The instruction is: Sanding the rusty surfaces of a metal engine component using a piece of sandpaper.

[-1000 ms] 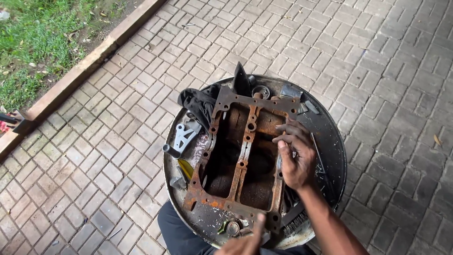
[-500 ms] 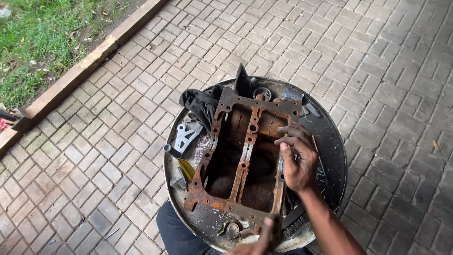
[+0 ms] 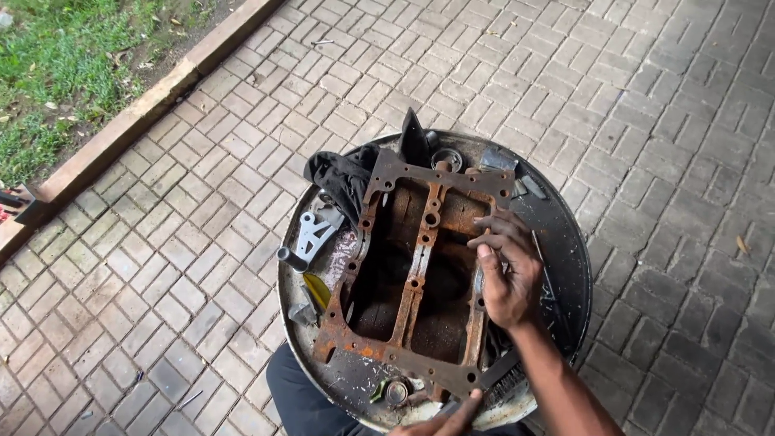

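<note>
A rusty rectangular metal frame [image 3: 420, 266] with bolt holes and a centre bar lies on the round top of a dark metal drum [image 3: 565, 266]. My right hand [image 3: 507, 278] sits on the frame's right rail, fingers curled over it and thumb pressed against its inner edge. Only the fingertips of my left hand [image 3: 448, 420] show at the bottom edge, by the frame's near rail. They touch a dark flat tool [image 3: 492, 378] that slants up to the right. Whether they grip it is hidden.
A black rag [image 3: 343, 178], a grey metal bracket [image 3: 311, 234], a yellow piece [image 3: 316, 291] and small round parts lie on the drum around the frame. Grey brick paving [image 3: 161, 266] surrounds it. A concrete kerb [image 3: 121, 137] and grass [image 3: 64, 64] lie at the far left. My dark trouser leg [image 3: 307, 396] is below.
My left hand has dropped toward the bottom edge and mostly left the view. My right hand stays on the frame's right rail with barely any shift.
</note>
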